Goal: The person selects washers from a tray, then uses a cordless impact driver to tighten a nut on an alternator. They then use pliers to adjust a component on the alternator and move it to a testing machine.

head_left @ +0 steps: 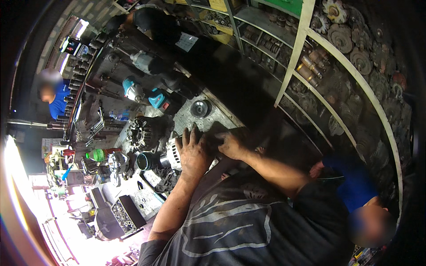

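My left hand (194,155) lies over a silver, slotted metal housing (173,153), which looks like an alternator. Its fingers are stretched out and apart, and the hand covers much of the part. Close to its right, my right hand (232,146) is closed, its fingertips lost in shadow; what they hold, if anything, cannot be made out. Just beyond both hands a black round pulley (201,108) lies flat on the bench (185,117). A larger dark alternator (141,134) sits left of my left hand, with a round open container (144,162) nearer me.
Further along the bench are a teal power tool (132,88), a teal battery pack (159,100), wrenches (98,126), another alternator (118,164) and a green bottle (96,154). Shelves (306,73) of metal parts stand right. People in blue appear left (59,104) and lower right (357,188).
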`<action>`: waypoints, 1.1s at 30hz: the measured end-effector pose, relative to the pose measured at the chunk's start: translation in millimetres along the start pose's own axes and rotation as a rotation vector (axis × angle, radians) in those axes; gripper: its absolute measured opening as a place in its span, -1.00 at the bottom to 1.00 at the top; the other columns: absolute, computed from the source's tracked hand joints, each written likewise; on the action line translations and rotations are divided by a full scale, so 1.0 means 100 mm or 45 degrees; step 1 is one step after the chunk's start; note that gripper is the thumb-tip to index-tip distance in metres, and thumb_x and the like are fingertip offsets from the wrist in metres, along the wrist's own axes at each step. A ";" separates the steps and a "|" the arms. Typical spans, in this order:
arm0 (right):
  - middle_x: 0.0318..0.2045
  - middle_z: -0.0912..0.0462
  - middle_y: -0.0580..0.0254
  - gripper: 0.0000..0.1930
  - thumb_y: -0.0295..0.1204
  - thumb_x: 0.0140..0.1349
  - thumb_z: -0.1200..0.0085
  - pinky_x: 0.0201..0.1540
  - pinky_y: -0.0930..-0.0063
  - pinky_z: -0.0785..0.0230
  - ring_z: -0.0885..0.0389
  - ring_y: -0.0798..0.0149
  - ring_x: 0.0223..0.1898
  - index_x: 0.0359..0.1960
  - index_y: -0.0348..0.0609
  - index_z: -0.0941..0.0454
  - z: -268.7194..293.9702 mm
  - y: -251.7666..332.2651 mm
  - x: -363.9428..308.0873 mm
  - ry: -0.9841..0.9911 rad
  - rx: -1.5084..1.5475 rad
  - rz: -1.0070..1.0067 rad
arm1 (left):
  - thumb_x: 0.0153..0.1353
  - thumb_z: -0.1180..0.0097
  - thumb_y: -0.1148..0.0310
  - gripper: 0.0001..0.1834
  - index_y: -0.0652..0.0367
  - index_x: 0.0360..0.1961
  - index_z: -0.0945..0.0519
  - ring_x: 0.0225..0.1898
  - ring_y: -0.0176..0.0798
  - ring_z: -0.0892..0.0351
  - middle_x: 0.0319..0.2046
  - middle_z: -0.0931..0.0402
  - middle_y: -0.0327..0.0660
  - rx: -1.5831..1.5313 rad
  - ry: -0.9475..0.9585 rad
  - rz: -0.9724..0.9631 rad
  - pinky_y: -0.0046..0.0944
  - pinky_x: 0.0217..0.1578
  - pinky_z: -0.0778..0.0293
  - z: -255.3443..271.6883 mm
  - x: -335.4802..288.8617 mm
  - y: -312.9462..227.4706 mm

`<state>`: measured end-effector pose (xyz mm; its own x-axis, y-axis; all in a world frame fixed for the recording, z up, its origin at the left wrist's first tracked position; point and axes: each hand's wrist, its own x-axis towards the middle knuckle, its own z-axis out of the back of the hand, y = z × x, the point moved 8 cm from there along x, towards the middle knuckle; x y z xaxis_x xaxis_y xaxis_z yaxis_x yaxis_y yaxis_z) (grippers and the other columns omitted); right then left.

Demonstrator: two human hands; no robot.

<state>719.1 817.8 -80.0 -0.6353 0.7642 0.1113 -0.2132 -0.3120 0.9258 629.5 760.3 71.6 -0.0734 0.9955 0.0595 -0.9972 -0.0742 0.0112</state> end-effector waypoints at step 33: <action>0.01 -0.66 -0.16 -0.62 -0.59 0.15 -0.18 0.05 -0.06 -0.61 -0.70 -0.22 0.03 0.05 -0.27 -0.71 -0.01 -0.10 0.23 0.387 -0.704 0.023 | 0.05 -0.52 -0.04 -0.19 -0.01 0.34 -0.62 0.53 0.41 -0.16 0.49 -0.30 0.15 -0.013 0.117 0.054 0.48 0.50 -0.03 -0.05 0.02 0.04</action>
<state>705.9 838.4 -86.9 -0.8076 0.5869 -0.0577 -0.5011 -0.6313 0.5920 625.6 762.4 67.1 -0.1159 0.9927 -0.0323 -0.9933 -0.1159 0.0006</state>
